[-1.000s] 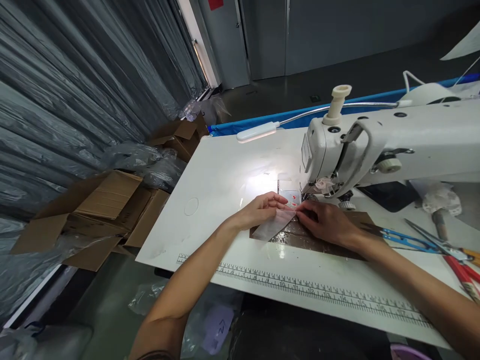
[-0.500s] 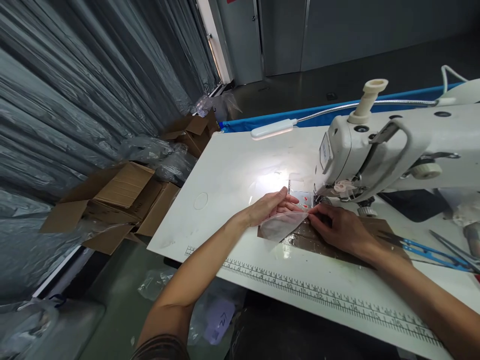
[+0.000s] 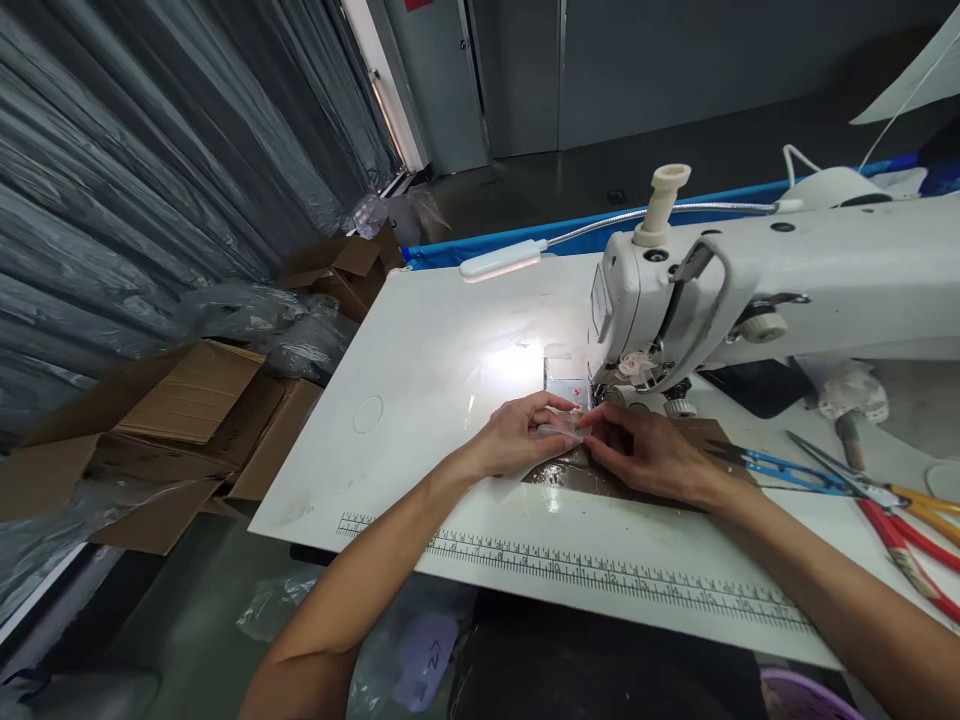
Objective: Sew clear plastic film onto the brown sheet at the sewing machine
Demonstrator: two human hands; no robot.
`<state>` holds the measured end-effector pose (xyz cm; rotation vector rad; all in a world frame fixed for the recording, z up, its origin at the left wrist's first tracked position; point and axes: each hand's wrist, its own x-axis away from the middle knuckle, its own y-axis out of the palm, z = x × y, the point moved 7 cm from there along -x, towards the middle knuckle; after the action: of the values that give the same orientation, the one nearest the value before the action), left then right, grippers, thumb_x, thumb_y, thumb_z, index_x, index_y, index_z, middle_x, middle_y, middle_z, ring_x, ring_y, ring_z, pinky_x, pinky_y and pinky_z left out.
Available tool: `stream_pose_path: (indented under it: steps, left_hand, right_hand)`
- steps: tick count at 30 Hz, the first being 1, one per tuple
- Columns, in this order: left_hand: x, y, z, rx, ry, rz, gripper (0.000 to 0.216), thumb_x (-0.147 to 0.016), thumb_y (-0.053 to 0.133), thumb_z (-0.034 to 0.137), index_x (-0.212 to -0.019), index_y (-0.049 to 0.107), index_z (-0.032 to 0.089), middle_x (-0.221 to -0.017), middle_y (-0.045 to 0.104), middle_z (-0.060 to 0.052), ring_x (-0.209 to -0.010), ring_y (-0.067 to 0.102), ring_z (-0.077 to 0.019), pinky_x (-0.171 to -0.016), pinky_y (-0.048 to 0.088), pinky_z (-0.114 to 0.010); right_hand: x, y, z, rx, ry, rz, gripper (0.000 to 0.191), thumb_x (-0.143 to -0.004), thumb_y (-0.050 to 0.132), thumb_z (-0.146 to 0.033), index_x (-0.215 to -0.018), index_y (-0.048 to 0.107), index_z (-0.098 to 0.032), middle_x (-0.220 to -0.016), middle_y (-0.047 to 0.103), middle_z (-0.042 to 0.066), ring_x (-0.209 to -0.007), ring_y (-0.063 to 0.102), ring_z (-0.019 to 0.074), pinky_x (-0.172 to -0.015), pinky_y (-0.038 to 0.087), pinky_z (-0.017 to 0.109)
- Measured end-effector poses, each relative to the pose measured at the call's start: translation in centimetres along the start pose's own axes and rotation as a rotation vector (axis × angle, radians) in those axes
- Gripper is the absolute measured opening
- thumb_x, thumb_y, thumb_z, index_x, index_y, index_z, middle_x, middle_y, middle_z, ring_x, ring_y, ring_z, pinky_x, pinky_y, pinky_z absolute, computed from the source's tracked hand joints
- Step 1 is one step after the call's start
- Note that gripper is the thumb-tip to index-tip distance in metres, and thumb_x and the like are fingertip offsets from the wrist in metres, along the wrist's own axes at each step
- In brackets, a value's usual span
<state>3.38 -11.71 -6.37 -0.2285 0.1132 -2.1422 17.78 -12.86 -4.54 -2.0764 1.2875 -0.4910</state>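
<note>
while pinching sheer white fabric (image 3: 558, 430) between thumb and fingers of the left hand (image 3: 517, 436), and gripping its right end with the fingertips of the right hand (image 3: 649, 452), holds it bunched between both, just in front of the needle end of the white sewing machine (image 3: 847, 270) and above a brown sheet (image 3: 622, 490). has a white table (image 3: 435, 340) under all this, with a printed ruler (image 3: 555, 568) along the near edge, and a blue tool (image 3: 799, 472) and orange-handled scissors (image 3: 874, 490) beyond the right hand. has open cardboard boxes (image 3: 191, 395) off to the left.
</note>
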Motion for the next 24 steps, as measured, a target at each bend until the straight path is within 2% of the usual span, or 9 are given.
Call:
stream_pose_path:
  steps: [2,6,16,18,21,24]
  left_hand:
    - [0.1,-0.1,0.2,0.01,-0.006,-0.007,0.044,-0.08,0.073,0.032,-0.117,0.057,0.016,-0.087,0.071,-0.006,-0.082,0.066,-0.0154,-0.082,0.049,-0.033]
    - [0.1,0.0,0.1,-0.037,-0.03,-0.017,0.042,-0.082,0.071,0.034,-0.118,0.057,0.017,-0.086,0.071,-0.005,-0.083,0.066,-0.0156,-0.084,0.048,-0.033]
    - [0.1,0.2,0.3,-0.08,-0.026,-0.025,0.039,-0.083,0.068,0.032,-0.118,0.057,0.017,-0.084,0.07,-0.003,-0.082,0.065,-0.0156,-0.084,0.047,-0.034]
    - [0.1,0.4,0.7,-0.073,-0.008,-0.045,0.038,-0.084,0.068,0.029,-0.118,0.057,0.017,-0.083,0.068,-0.003,-0.081,0.064,-0.0148,-0.083,0.047,-0.033]
    - [0.2,0.5,1.3,-0.051,0.017,-0.074,0.04,-0.083,0.068,0.027,-0.12,0.056,0.017,-0.082,0.067,-0.003,-0.08,0.063,-0.0139,-0.08,0.048,-0.032]
    - [0.4,0.4,1.5,-0.073,0.023,-0.088,0.034,-0.085,0.067,0.029,-0.116,0.06,0.017,-0.085,0.067,-0.004,-0.079,0.062,-0.0132,-0.076,0.048,-0.029]
  right_hand:
    - [0.1,-0.1,-0.3,-0.035,-0.038,0.006,0.024,-0.087,0.053,-0.037,-0.102,0.063,-0.021,-0.068,0.059,-0.001,-0.058,0.053,0.0139,-0.053,0.041,0.027]
    - [0.1,0.1,-0.7,-0.041,-0.107,0.033,0.018,-0.087,0.054,-0.034,-0.094,0.063,-0.021,-0.065,0.056,-0.002,-0.057,0.05,0.0128,-0.053,0.038,0.026]
    - [0.0,0.5,-0.5,0.004,-0.074,0.061,0.014,-0.085,0.052,-0.033,-0.078,0.055,-0.021,-0.058,0.052,-0.004,-0.051,0.045,0.0114,-0.049,0.033,0.025]
    - [-0.1,0.3,-0.5,0.014,-0.05,0.107,0.013,-0.083,0.051,-0.031,-0.074,0.052,-0.022,-0.057,0.052,-0.003,-0.05,0.044,0.0114,-0.049,0.033,0.025]
    - [-0.1,-0.2,0.4,-0.008,0.065,0.178,0.011,-0.08,0.052,-0.031,-0.073,0.051,-0.022,-0.06,0.054,-0.002,-0.051,0.046,0.0121,-0.049,0.035,0.025]
    - [0.0,-0.3,1.1,-0.06,0.12,0.158,0.009,-0.081,0.053,-0.03,-0.076,0.051,-0.022,-0.062,0.051,-0.003,-0.054,0.045,0.0126,-0.05,0.035,0.025]
